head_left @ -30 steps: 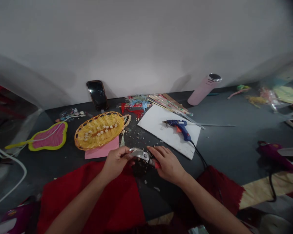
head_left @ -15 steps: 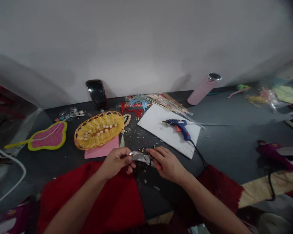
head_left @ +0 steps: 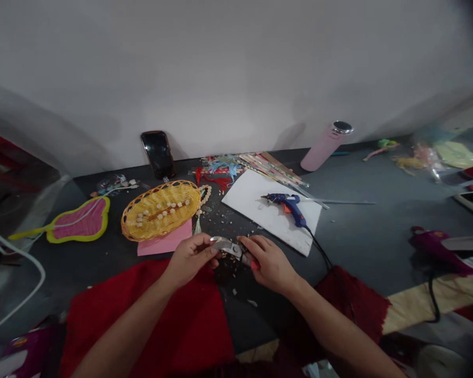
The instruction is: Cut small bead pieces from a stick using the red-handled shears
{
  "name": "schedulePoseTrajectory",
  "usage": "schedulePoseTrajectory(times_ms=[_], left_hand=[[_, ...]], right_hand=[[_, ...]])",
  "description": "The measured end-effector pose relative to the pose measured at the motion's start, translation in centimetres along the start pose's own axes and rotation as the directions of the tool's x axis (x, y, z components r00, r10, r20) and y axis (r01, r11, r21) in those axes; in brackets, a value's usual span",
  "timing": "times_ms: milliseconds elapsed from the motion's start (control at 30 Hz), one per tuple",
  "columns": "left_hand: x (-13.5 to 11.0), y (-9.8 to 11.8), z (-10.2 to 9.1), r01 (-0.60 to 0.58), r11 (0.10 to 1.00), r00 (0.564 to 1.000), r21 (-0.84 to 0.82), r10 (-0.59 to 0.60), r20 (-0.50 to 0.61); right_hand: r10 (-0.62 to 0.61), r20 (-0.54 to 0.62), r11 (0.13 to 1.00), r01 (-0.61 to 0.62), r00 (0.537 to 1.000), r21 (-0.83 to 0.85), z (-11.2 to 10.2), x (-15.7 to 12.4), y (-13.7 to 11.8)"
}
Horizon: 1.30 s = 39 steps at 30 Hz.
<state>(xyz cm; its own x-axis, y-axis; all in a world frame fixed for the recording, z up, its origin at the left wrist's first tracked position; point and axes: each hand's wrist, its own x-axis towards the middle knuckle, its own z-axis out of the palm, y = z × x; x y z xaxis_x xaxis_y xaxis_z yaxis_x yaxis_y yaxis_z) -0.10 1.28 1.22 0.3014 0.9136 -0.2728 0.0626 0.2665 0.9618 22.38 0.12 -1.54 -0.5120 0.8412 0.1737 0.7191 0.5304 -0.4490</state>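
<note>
One cutter — silver blades, red handle; left hand, right hand holding

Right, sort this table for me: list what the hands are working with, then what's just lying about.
In use: metal cutters, gripped by the right hand, left hand pinching the blade end; pale scraps beneath them.
Lying about: yellow basket, blue glue gun on white board, phone, pink bottle, pink fan.
</note>
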Motion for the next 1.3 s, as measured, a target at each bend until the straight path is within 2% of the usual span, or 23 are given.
schedulePoseTrajectory(times_ms=[167,300,800,1000,1100,1300], left_hand=[[-0.24,0.30,0.10,-0.037,0.961,0.995,0.273,0.061,-0.078],[-0.26,0.03,-0.20,-0.066,0.925,0.995,0.374,0.089,-0.045],[-0.41,-0.34,0.04,-0.014,0.977,1.000,0.215,0.017,-0.014],[-0.22,-0.03,-0.07,-0.010,0.982,1.000,0.191,0.015,-0.023],[-0.11,0.04,-0.31,-0.005,0.987,1.000,0.158,0.002,0.020],[-0.23,0.13,-0.64,0.042,0.998,0.988,-0.043,-0.035,0.148]], right_hand=[[-0.017,-0.008,1.000,0.017,1.000,-0.023,-0.04,0.06,0.10],[-0.028,0.019,0.999,0.029,0.999,-0.035,-0.07,0.02,0.27],[0.018,0.076,1.000,-0.020,0.997,0.022,-0.06,-0.47,-0.50],[0.006,0.070,0.999,-0.003,0.998,-0.038,0.01,-0.23,-0.36],[0.004,0.082,0.999,0.001,0.997,-0.052,-0.09,-0.05,-0.22],[-0.028,0.097,0.999,0.031,0.995,-0.025,-0.53,0.00,-0.21]])
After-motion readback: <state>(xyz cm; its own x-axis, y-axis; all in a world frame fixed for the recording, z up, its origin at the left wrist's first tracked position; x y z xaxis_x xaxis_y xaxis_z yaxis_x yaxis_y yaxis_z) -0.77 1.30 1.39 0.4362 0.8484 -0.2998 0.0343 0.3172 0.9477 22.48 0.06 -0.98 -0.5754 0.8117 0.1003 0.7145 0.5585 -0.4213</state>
